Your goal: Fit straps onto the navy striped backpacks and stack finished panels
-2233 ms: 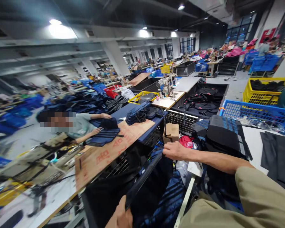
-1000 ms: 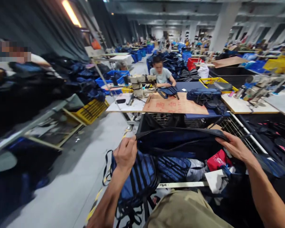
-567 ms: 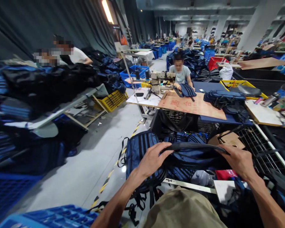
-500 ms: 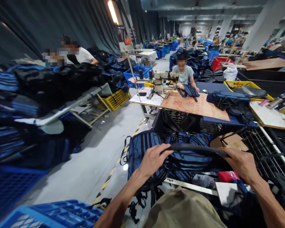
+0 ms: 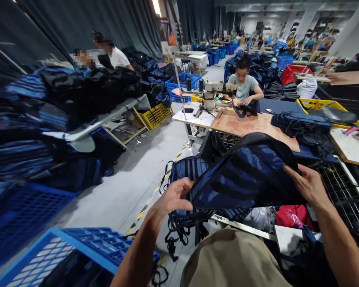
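Note:
I hold a navy-blue striped backpack panel (image 5: 245, 175) with black trim up in front of me, tilted so its face shows. My left hand (image 5: 173, 196) pinches its lower left corner. My right hand (image 5: 306, 184) grips its right edge. Below it, a finished blue striped backpack (image 5: 185, 171) with dangling black straps hangs at the side of my bench.
A blue plastic crate (image 5: 56, 255) sits at lower left. Across the grey aisle a table (image 5: 107, 117) carries piled dark bags. Ahead, a person sews at a machine (image 5: 218, 93) on a bench with a brown board (image 5: 251, 125). A wire basket (image 5: 344, 191) is at right.
The flat panel I was holding edge-on has been raised and tipped towards me, showing its striped face. My view has swung left and down, bringing the blue crate in.

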Demonstrator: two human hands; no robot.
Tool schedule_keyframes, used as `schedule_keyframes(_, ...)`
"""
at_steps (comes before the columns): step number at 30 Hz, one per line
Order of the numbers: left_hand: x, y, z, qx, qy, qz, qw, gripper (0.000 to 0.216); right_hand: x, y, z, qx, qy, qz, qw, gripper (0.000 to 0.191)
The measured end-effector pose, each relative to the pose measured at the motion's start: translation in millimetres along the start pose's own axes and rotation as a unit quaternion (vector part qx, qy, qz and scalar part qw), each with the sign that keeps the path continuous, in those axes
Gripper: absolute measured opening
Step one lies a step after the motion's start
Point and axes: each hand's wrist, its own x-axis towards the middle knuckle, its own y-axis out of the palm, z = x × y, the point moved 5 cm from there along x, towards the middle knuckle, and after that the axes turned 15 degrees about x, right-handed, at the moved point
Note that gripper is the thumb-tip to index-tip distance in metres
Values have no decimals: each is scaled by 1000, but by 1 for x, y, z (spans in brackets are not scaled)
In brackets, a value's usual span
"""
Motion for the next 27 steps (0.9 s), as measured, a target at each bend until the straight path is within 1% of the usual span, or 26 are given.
schedule_keyframes(2, -10, 6, 1, -37, -13, -10, 999, 66, 6, 21, 5, 27, 18, 2, 999, 61)
schedule_keyframes(4, -16, 4, -5, -50, -10, -53, 997, 62, 11, 43, 9, 29, 24, 12, 999, 64)
schedule_keyframes(6, -18, -13, -12, -17, -11, -118, 993, 53, 13, 64, 9, 32, 42, 34, 998, 64)
schedule_keyframes(7, -16, -26, -15, 24, -19, -160, 987, 47, 12, 76, 7, 38, 57, 54, 996, 64)
schedule_keyframes(8, -13, -43, -18, 84, -30, -211, 973, 42, 11, 88, 5, 45, 74, 79, 993, 63)
schedule_keyframes(9, -9, -62, -21, 162, -41, -269, 949, 36, 8, 102, 2, 52, 90, 108, 989, 63)
schedule_keyframes(10, -5, -80, -24, 254, -49, -327, 909, 30, 5, 118, -1, 59, 104, 138, 983, 63)
schedule_keyframes(11, 0, -97, -29, 348, -54, -378, 856, 23, 1, 136, -5, 65, 112, 167, 977, 64)
schedule_keyframes(12, 5, -111, -33, 433, -58, -420, 796, 17, -2, 155, -9, 74, 117, 192, 972, 65)
schedule_keyframes(13, 10, -122, -37, 499, -61, -448, 739, 13, -5, 175, -15, 87, 119, 210, 966, 66)
schedule_keyframes(14, 15, -130, -38, 546, -67, -467, 693, 17, -7, 195, -23, 105, 121, 220, 962, 66)
schedule_keyframes(15, 19, -136, -38, 576, -77, -478, 658, 26, -7, 215, -33, 126, 123, 221, 959, 66)
schedule_keyframes(16, 23, -140, -36, 598, -87, -483, 633, 36, -7, 235, -46, 147, 126, 214, 957, 65)
schedule_keyframes(18, 30, -139, -23, 638, -99, -470, 602, 52, -1, 271, -79, 173, 133, 191, 957, 62)
schedule_keyframes(19, 34, -134, -11, 656, -95, -451, 598, 57, 2, 285, -98, 172, 136, 181, 959, 59)
schedule_keyframes(20, 39, -126, 7, 668, -85, -423, 606, 59, 6, 298, -120, 156, 143, 179, 961, 54)
schedule_keyframes(21, 44, -114, 29, 673, -74, -385, 627, 59, 10, 307, -142, 127, 157, 181, 962, 48)
schedule_keyframes(22, 48, -98, 56, 671, -65, -338, 657, 58, 13, 311, -166, 96, 178, 177, 963, 42)
schedule_keyframes(23, 51, -80, 87, 664, -63, -283, 689, 58, 15, 310, -190, 66, 204, 169, 962, 38)
schedule_keyframes(24, 51, -59, 120, 658, -73, -231, 713, 57, 16, 304, -214, 42, 232, 155, 959, 34)
schedule_keyframes(25, 48, -38, 153, 654, -88, -181, 729, 57, 16, 293, -237, 24, 262, 140, 955, 31)
schedule_keyframes(26, 43, -17, 184, 653, -104, -137, 738, 58, 14, 280, -258, 13, 292, 126, 948, 27)
schedule_keyframes(27, 36, 2, 213, 652, -130, -107, 740, 59, 11, 264, -279, 5, 320, 116, 940, 22)
